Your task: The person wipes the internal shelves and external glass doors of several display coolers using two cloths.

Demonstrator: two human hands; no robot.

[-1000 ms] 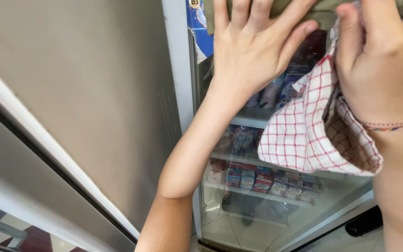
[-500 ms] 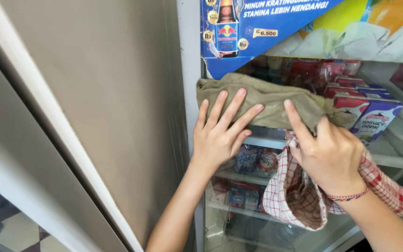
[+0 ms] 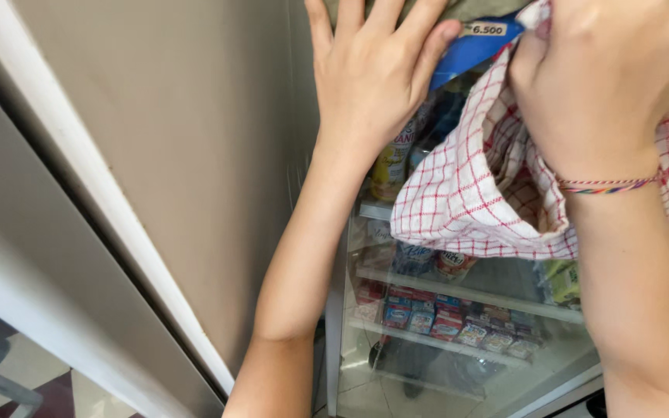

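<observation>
The left hand (image 3: pixel 373 70) is seen spread flat, its grip released and fingers extended, pressed against the glass door (image 3: pixel 458 340) of a display cooler, with the fingertips (image 3: pixel 444 32) laid on an olive-green cloth (image 3: pixel 474 8) at the top edge of the view. The right hand (image 3: pixel 605 85) is clenched, its grip closed on a bunched red-and-white checked cloth (image 3: pixel 474 193), which hangs down from the fist in front of the glass. One woven bracelet (image 3: pixel 609 186) is worn on the right wrist. Two cloths and two hands are counted. Behind the glass, two shelves (image 3: pixel 474 294) stocked with small cartons and bottles are seen; their number cannot be told. A grey panel (image 3: pixel 180 155) stands to the left of the door.
</observation>
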